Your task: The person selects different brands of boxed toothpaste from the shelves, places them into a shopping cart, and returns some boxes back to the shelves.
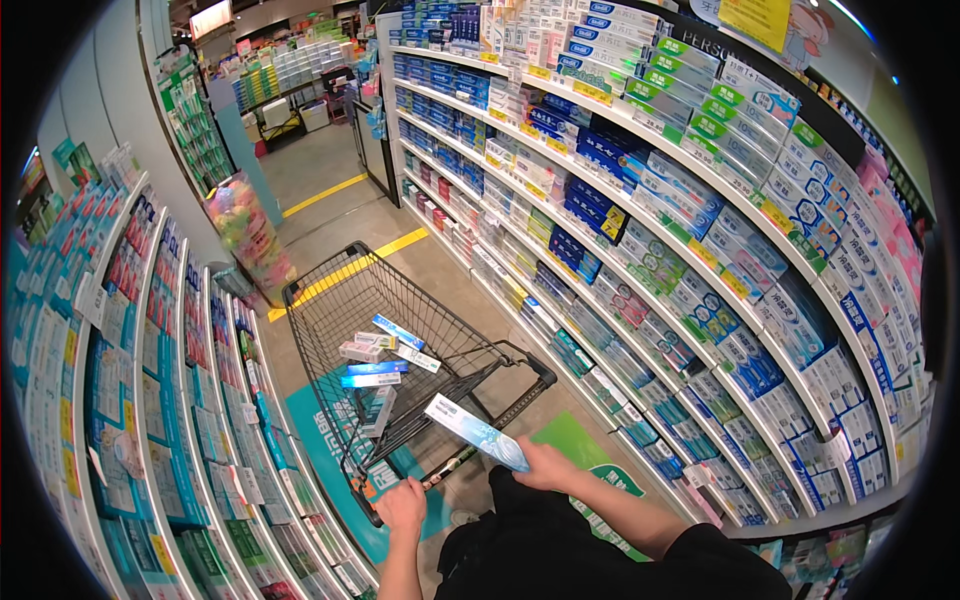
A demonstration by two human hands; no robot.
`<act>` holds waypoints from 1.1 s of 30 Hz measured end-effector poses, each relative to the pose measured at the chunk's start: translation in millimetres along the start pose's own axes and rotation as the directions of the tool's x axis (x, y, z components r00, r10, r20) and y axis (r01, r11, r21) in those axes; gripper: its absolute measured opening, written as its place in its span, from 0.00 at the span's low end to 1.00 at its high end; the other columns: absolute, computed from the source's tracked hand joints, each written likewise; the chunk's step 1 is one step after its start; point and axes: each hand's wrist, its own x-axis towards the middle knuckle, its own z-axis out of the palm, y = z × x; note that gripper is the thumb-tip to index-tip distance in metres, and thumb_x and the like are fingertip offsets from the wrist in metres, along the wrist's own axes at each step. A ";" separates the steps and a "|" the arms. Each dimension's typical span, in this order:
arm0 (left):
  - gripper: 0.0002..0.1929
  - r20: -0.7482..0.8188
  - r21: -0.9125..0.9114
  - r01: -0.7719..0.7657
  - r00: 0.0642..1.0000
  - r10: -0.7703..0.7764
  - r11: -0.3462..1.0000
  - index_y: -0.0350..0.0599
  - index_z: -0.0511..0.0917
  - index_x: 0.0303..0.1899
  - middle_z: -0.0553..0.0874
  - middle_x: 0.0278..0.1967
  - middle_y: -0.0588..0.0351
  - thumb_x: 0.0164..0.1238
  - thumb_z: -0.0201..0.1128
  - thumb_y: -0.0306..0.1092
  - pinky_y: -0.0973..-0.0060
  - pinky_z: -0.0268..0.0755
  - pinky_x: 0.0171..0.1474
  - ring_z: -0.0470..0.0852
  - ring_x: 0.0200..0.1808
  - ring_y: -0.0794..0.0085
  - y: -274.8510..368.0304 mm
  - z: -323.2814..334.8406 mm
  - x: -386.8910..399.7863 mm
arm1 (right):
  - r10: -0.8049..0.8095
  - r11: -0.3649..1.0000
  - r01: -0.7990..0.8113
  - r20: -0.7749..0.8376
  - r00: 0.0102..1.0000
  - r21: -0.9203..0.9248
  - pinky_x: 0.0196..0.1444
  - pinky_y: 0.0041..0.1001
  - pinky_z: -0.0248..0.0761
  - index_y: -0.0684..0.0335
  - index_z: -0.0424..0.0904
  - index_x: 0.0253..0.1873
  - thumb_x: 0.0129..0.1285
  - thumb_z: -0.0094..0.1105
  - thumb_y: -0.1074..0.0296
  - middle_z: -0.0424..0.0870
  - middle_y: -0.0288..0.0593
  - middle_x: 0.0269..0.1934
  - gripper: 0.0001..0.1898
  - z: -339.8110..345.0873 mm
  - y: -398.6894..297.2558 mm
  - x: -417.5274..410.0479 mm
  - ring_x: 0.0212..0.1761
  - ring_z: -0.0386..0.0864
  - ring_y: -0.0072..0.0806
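My right hand (545, 465) holds one end of a long white and blue toothpaste box (476, 431), which slants over the near end of a black wire shopping cart (330, 322). My left hand (403, 504) is closed around the left part of the cart's handle. Several small cartons lie loose in the cart's basket, among them a blue and white box (398, 332), a blue box (375, 373) and a grey-white box (377, 411). They lie at different angles, some of them touching.
Shelves (615, 195) packed with toothpaste boxes curve along the right. More shelves (139, 360) of boxed goods line the left. Beyond the cart stands a clear bin of colourful items (247, 225). Yellow strips (322, 195) cross the aisle floor, and a dark-framed panel (375, 154) stands farther on.
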 end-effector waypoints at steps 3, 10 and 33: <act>0.23 0.012 -0.004 -0.003 1.000 0.003 1.000 0.42 0.85 0.23 0.86 0.22 0.42 0.72 0.52 0.46 0.54 0.77 0.33 0.86 0.24 0.48 -0.2 0.9 0.0 | -0.012 1.000 0.012 -0.015 1.000 -0.004 0.52 0.52 0.74 0.63 0.64 0.61 0.56 0.65 0.60 0.83 0.65 0.47 0.30 3.1 1.8 -1.8 0.49 0.80 0.63; 0.23 0.014 0.006 -0.009 1.000 0.009 1.000 0.42 0.85 0.24 0.86 0.23 0.41 0.72 0.51 0.46 0.54 0.77 0.34 0.86 0.25 0.47 0.8 -2.0 -0.9 | -0.043 0.999 0.045 -0.057 0.997 0.025 0.51 0.52 0.74 0.62 0.64 0.61 0.56 0.66 0.60 0.83 0.65 0.46 0.30 4.6 2.0 -3.2 0.48 0.80 0.64; 0.24 -0.057 0.016 -0.085 0.995 0.086 0.996 0.40 0.84 0.23 0.86 0.24 0.41 0.74 0.49 0.44 0.52 0.75 0.34 0.85 0.26 0.45 -2.9 9.4 -1.4 | -0.059 0.993 0.066 -0.072 0.996 0.102 0.52 0.50 0.73 0.64 0.64 0.54 0.57 0.64 0.59 0.80 0.64 0.51 0.25 11.2 11.1 -5.9 0.53 0.79 0.60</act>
